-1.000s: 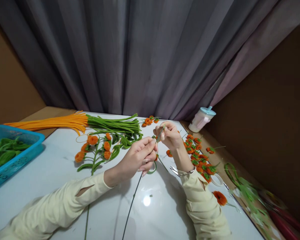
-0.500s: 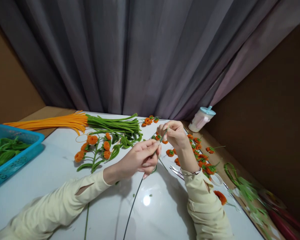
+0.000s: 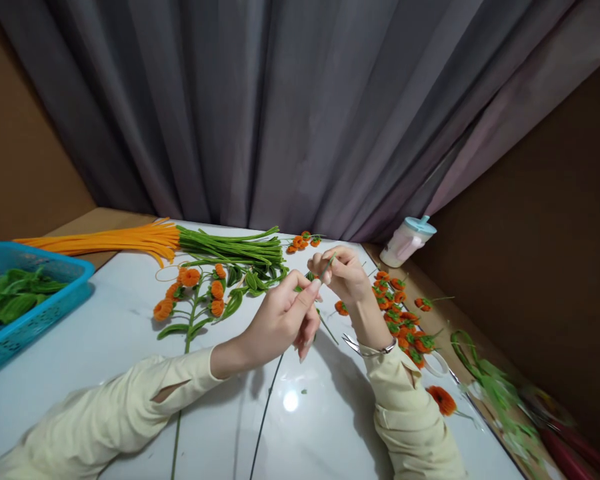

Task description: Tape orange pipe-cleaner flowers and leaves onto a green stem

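My left hand [image 3: 283, 319] pinches a thin dark green wire stem [image 3: 266, 412] that runs down toward me over the white table [image 3: 105, 347]. My right hand [image 3: 344, 273] pinches a green pipe cleaner [image 3: 329, 262] at the top of that stem, just above the left fingertips. Both hands hover above the middle of the table. Both sleeves are pale yellow. A finished sprig of orange flowers with green leaves [image 3: 196, 300] lies left of my hands.
Bundles of orange pipe cleaners [image 3: 110, 239] and green pipe cleaners [image 3: 235, 247] lie at the back. A blue basket [image 3: 35, 313] of green leaves stands left. Small orange blossoms [image 3: 405, 320], scissors [image 3: 355, 344] and a white cup with a blue lid [image 3: 407, 239] are right. A grey curtain hangs behind.
My left hand's lower fingers have spread while thumb and forefinger keep the stem. The green loop under that hand is gone from view. My right hand shifted slightly along the pipe cleaner.
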Demonstrator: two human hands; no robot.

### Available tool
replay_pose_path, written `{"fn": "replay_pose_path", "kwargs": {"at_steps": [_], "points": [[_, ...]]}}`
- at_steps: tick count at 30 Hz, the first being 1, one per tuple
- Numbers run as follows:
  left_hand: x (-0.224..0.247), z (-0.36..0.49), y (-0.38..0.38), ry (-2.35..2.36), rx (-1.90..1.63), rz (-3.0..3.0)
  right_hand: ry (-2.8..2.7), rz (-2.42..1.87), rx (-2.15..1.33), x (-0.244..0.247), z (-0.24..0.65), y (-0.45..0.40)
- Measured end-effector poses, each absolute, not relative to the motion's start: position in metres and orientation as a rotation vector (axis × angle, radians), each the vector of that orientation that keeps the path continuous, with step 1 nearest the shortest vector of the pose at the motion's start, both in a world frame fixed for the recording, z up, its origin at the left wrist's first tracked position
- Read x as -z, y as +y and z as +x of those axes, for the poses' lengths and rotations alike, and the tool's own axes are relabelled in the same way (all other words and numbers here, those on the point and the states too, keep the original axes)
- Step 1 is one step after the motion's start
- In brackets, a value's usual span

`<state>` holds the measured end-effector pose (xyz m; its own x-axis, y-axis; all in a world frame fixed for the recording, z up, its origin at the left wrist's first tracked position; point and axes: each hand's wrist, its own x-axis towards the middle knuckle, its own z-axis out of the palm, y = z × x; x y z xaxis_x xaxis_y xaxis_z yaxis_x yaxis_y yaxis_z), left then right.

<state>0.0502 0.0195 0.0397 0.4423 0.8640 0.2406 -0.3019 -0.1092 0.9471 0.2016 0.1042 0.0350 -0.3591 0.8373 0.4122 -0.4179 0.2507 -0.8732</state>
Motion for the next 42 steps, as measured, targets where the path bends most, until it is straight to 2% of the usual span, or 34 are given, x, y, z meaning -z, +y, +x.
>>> {"fn": "replay_pose_path", "kwargs": {"at_steps": [10,18,25,29,32,42], "points": [[-0.046,0.046,0.025,0.272,-0.912,1.088,-1.34,-0.422,-1.38,-0.038,0.192,0.098],[-0.051,0.045,0.024,0.256,-0.813,1.059,-1.418,-0.43,-1.322,-0.043,0.2,0.099],[-0.042,0.05,0.026,0.687,-0.912,1.344,-1.469,-0.486,-1.302,-0.041,0.204,0.101],[-0.04,0.045,0.025,0.977,-1.197,1.777,-1.485,-0.509,-1.328,-0.038,0.209,0.104],[-0.04,0.043,0.022,0.949,-1.224,1.863,-1.472,-0.494,-1.333,-0.036,0.208,0.104],[-0.037,0.047,0.019,0.716,-1.12,1.57,-1.402,-0.401,-1.415,-0.036,0.194,0.098]]}}
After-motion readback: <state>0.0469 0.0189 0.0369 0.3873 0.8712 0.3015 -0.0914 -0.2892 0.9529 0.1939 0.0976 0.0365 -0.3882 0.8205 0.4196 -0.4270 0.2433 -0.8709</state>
